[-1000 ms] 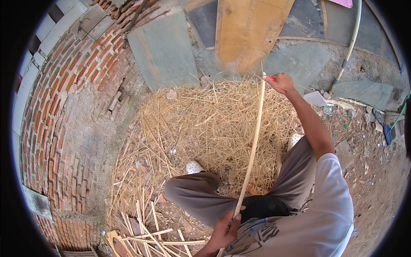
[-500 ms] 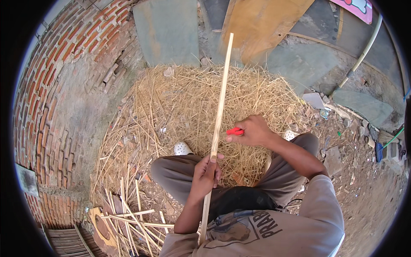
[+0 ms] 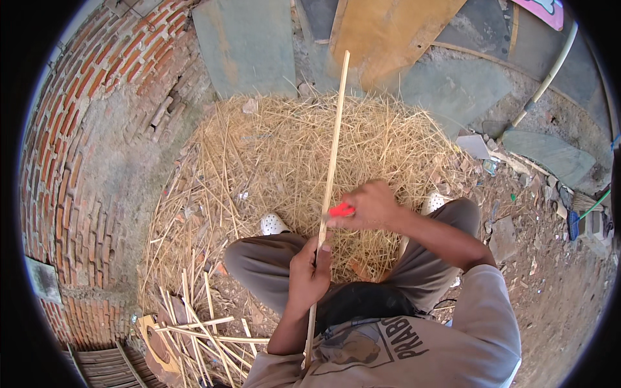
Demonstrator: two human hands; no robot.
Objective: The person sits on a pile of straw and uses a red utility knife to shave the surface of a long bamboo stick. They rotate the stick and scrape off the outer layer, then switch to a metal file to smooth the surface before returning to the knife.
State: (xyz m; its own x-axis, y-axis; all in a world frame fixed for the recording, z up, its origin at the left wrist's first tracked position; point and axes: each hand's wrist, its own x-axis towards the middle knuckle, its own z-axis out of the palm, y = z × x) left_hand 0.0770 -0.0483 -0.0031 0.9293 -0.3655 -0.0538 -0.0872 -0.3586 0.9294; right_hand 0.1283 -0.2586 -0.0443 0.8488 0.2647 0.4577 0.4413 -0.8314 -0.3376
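A long pale bamboo strip [image 3: 335,132] stands upright before me, slanting a little, its lower end running down past my body. My left hand [image 3: 309,275] is closed around it near my lap, thumb along the strip. In my right hand [image 3: 372,205] is a small red-handled knife [image 3: 341,209], pressed to the strip's right side just above the left hand. Where the knife meets the strip, the blade is blurred and partly hidden by my fingers.
Thin shavings [image 3: 278,149] cover the ground ahead. Cut strips [image 3: 207,323] lie crisscrossed at lower left. A brick wall [image 3: 84,194] rises on the left; grey sheets [image 3: 246,52] and a brown board [image 3: 381,39] lean at the back. Rubble lies at right.
My right hand with the knife has moved left and slightly down, from beside the bamboo strip to touching it. The left hand still grips the strip, with the view shifted slightly.
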